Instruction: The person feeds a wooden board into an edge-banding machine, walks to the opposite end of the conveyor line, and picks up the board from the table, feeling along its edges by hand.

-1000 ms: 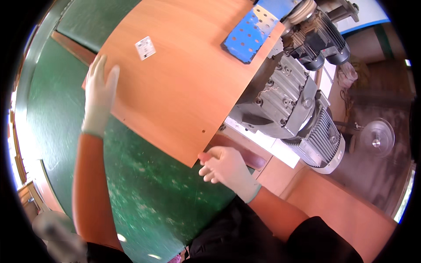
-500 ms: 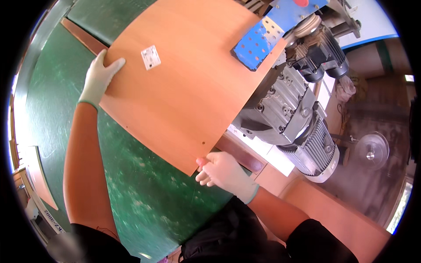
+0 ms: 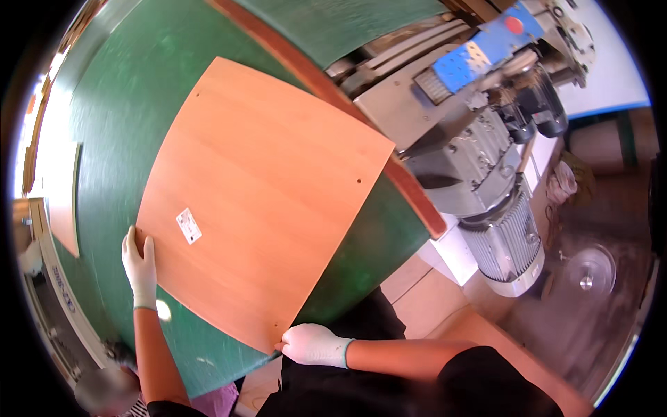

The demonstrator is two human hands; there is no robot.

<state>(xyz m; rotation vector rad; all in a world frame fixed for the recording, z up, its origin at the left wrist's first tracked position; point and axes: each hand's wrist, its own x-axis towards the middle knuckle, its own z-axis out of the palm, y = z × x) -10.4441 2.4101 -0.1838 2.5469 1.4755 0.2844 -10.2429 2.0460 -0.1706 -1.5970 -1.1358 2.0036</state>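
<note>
A curved-sided, light-brown wooden panel [image 3: 257,174] lies on the green tabletop [image 3: 104,201], with small dark holes near its corners. On its left part is a white printed label [image 3: 188,226]. My left hand [image 3: 142,271], in a white glove, grips the panel's left corner, its thumb and fingers at the edge. At the near corner, by the table's front edge, my gloved right hand [image 3: 314,345] is closed on the panel. Its fingertips are bare, and some fingers are hidden beneath.
A reddish-brown wooden strip [image 3: 319,87] runs across the table beyond the panel. At the right stands a machine with a grey finned motor [image 3: 501,240] and a blue perforated guard [image 3: 455,69]. Another panel [image 3: 64,201] lies at the left. A blurred person [image 3: 108,390] shows at lower left.
The panel has come toward me and left, away from the blue guard and motor. Both hands moved nearer with it. The brown strip and the metal machine bed are now uncovered.
</note>
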